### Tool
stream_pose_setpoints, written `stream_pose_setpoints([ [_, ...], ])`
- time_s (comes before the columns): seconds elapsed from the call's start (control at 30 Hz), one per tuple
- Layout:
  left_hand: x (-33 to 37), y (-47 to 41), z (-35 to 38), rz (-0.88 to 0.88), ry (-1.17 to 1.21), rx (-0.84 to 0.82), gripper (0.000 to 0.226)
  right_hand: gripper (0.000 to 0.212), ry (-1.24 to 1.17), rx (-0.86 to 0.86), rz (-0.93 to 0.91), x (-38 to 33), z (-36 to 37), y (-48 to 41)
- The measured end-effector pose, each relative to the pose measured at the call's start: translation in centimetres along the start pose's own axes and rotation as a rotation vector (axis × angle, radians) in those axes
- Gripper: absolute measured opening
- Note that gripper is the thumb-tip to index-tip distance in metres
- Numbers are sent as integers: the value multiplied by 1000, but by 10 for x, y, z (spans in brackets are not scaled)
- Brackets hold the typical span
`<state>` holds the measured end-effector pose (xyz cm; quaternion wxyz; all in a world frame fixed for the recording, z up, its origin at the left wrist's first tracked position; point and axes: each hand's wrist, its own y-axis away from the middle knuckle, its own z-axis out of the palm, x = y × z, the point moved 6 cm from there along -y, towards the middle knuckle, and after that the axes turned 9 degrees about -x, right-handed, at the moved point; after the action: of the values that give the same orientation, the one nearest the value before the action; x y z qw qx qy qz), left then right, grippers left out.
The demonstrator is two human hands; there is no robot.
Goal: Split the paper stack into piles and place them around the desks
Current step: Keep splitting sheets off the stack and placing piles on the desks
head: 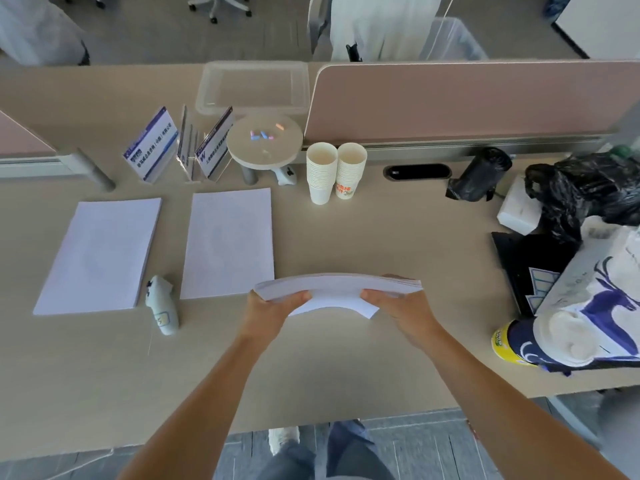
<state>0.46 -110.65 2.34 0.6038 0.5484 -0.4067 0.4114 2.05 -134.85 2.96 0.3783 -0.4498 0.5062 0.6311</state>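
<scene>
I hold a white paper stack [337, 287] above the middle of the desk [398, 244], bowed upward in an arch. My left hand [273, 308] grips its left end and my right hand [398, 308] grips its right end, thumbs on top. A few lower sheets sag below the arch between my hands. Two flat white paper piles lie on the desk to the left: one [98, 254] at the far left and one [228, 242] just left of the held stack.
A small white plush toy [162, 304] lies between the two piles. Two stacks of paper cups [334, 173], acrylic sign holders [180, 147] and a round stand [265, 140] stand behind. Black bags [585, 195], a printed tote [595, 299] and a black tray crowd the right side.
</scene>
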Motion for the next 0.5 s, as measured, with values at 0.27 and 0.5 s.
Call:
stream_pose_setpoints([
  [0.27, -9, -5, -7, 1, 42, -65, 29, 23, -38, 66, -47, -9, 11, 2],
  [0.5, -9, -10, -7, -47, 7, -88, 51, 28, -65, 114, -70, -14, 12, 3],
])
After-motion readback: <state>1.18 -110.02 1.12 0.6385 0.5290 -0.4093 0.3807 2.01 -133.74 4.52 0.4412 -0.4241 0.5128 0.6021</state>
